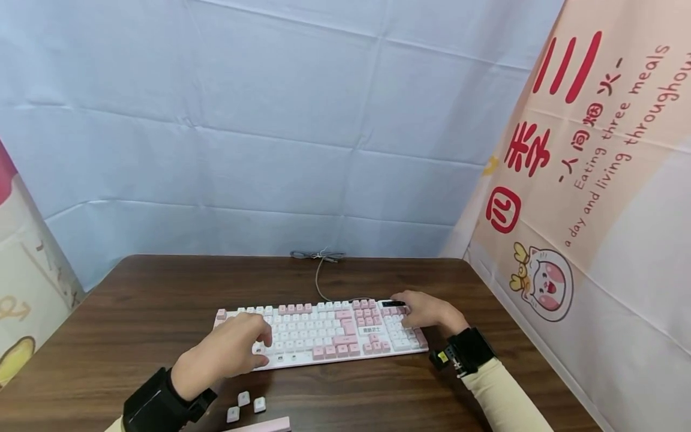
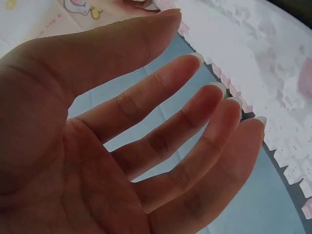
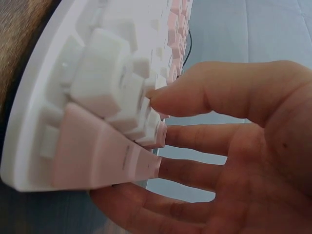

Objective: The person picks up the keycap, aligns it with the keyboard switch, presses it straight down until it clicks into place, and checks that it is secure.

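Note:
A white and pink keyboard (image 1: 302, 336) lies on the brown table. My right hand (image 1: 426, 309) is at its right end. In the right wrist view the thumb (image 3: 180, 92) rests against white keys, and the other fingers bend round the keyboard's edge past the pink keys, so the hand grips that end. A small black strip (image 1: 393, 303) shows by the right fingertips; what it is cannot be told. My left hand (image 1: 227, 345) hovers over the keyboard's left part, fingers loosely bent. Nothing lies in its palm in the left wrist view.
Three loose white keycaps, one of them this keycap (image 1: 244, 398), lie in front of the left hand. A pink bar-shaped thing (image 1: 270, 425) is cut off by the lower frame edge. A coiled cable (image 1: 318, 255) lies at the table's back, before a blue cloth (image 1: 243, 150).

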Action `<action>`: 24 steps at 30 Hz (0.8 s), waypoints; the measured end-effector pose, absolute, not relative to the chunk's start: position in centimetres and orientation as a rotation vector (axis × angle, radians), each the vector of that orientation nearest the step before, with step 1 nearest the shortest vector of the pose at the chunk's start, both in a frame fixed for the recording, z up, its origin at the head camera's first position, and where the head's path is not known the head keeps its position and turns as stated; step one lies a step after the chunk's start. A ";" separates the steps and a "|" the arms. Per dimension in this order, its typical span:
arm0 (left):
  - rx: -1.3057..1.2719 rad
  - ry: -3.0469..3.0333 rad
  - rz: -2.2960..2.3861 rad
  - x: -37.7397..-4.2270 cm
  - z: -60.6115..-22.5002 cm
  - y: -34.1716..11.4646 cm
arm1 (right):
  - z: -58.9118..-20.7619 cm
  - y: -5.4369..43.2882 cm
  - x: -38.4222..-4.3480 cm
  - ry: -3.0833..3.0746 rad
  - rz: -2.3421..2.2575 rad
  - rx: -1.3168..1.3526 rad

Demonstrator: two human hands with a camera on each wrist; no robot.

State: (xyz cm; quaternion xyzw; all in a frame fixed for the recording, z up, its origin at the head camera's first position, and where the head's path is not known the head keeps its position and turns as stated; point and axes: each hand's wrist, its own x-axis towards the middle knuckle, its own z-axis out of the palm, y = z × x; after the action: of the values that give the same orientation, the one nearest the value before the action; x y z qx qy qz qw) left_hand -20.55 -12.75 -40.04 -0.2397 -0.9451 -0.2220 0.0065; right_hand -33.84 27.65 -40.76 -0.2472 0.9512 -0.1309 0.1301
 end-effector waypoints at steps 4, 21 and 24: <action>-0.779 -2.964 -0.673 -20.3 -40.6 -13.2 | -40.8 27.7 -33.9 2.763 -0.377 -0.729; -0.826 -2.931 -0.593 -19.1 -43.1 -14.5 | -41.0 27.7 -33.9 2.751 -0.429 -0.676; -0.837 -2.916 -0.593 -19.1 -43.4 -14.5 | -41.0 27.6 -33.9 2.757 -0.421 -0.680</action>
State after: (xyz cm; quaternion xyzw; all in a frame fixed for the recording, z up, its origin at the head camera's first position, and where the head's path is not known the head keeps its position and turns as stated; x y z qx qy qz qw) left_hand -19.14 -14.45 -43.43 -0.2708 -0.9430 -0.1917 0.0251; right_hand -33.91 27.63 -41.00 -0.2348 0.9516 -0.1455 0.1348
